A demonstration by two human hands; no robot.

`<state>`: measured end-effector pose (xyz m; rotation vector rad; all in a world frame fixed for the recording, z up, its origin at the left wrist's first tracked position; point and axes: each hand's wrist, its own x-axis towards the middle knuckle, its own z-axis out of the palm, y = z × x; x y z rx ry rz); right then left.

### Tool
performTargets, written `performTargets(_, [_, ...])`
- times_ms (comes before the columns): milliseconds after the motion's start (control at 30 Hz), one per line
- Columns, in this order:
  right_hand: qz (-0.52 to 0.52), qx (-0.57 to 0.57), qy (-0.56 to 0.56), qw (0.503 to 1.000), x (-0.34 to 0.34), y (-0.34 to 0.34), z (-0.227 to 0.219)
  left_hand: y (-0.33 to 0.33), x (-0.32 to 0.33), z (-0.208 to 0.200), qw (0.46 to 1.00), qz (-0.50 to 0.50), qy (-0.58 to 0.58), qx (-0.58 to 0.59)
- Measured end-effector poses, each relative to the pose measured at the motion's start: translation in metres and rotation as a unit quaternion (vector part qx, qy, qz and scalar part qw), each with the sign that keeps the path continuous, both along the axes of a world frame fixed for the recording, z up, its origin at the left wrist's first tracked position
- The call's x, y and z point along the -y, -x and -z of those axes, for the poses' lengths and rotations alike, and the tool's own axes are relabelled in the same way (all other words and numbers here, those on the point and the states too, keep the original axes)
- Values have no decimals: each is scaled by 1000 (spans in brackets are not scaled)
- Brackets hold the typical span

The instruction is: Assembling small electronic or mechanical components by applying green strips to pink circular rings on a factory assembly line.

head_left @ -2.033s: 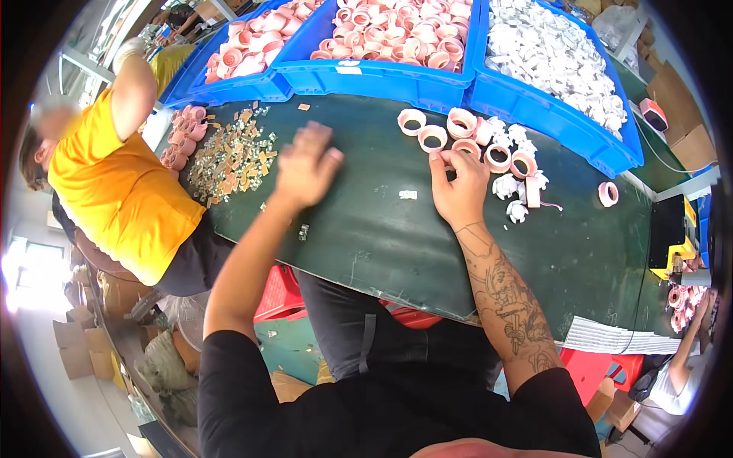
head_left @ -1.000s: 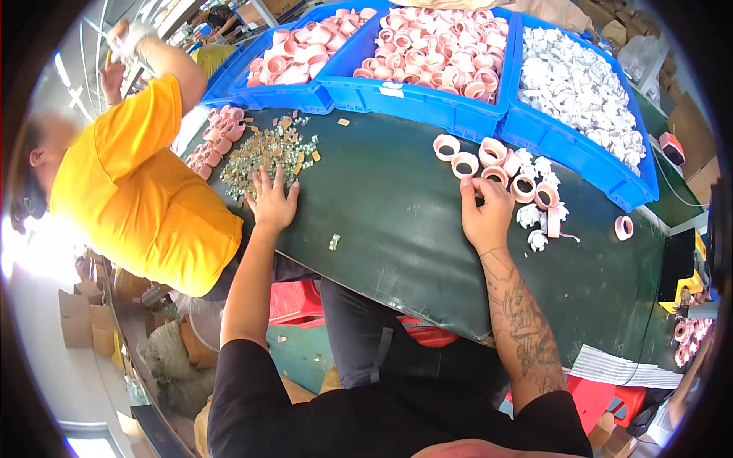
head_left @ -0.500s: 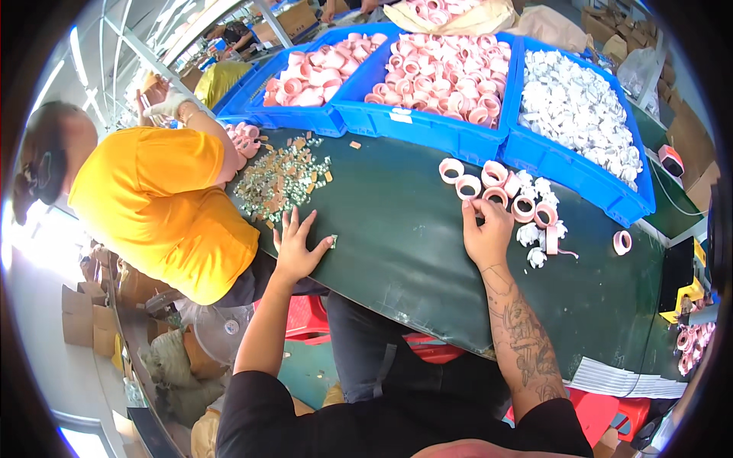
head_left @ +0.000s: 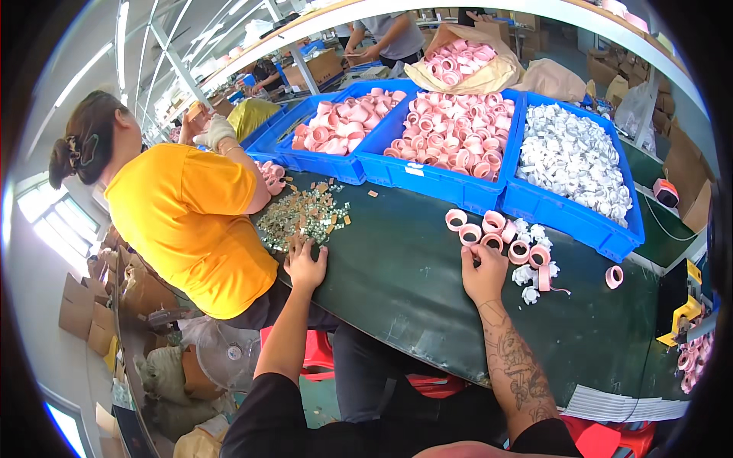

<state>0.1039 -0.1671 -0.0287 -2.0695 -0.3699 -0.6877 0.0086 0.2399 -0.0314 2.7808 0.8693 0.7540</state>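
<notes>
My left hand (head_left: 306, 267) is at the near edge of a loose pile of small green and tan circuit-board pieces (head_left: 300, 217). Its fingers are bent but apart, with the tips touching the nearest pieces. My right hand (head_left: 485, 273) is curled, thumb and forefinger drawn together just below a pink ring-shaped part (head_left: 471, 233). Anything between those fingertips is too small to make out. Several more pink rings (head_left: 495, 221) and white plastic pieces (head_left: 524, 275) cluster beside that hand; one pink ring (head_left: 614, 276) lies apart to the right.
Behind the dark green tabletop (head_left: 389, 282) stand blue bins: one of pink curved pieces (head_left: 343, 126), one of pink rings (head_left: 450, 137), one of white pieces (head_left: 573, 164). A co-worker in a yellow shirt (head_left: 191, 221) sits close on the left. White paper sheets (head_left: 622, 404) lie at the front right.
The whole view has tilted up. My left hand has moved forward to the pile, its spread fingers now more bent. The right hand stays by the same pink ring, its fingers still drawn together.
</notes>
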Motion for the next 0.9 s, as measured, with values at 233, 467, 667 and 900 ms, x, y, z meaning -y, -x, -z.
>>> performTargets(233, [-10, -12, 10, 1000, 0, -1, 2, 2, -2, -7, 997, 56, 49, -4])
performTargets(467, [-20, -9, -3, 1000, -1, 0, 1, -2, -10, 6, 989, 98, 32, 107])
performTargets(667, [-27, -21, 7, 999, -2, 1, -4, 0, -9, 5, 992, 87, 17, 89])
performTargets(900, [-33, -24, 3, 999, 0, 4, -3, 3, -3, 3, 994, 84, 9, 75])
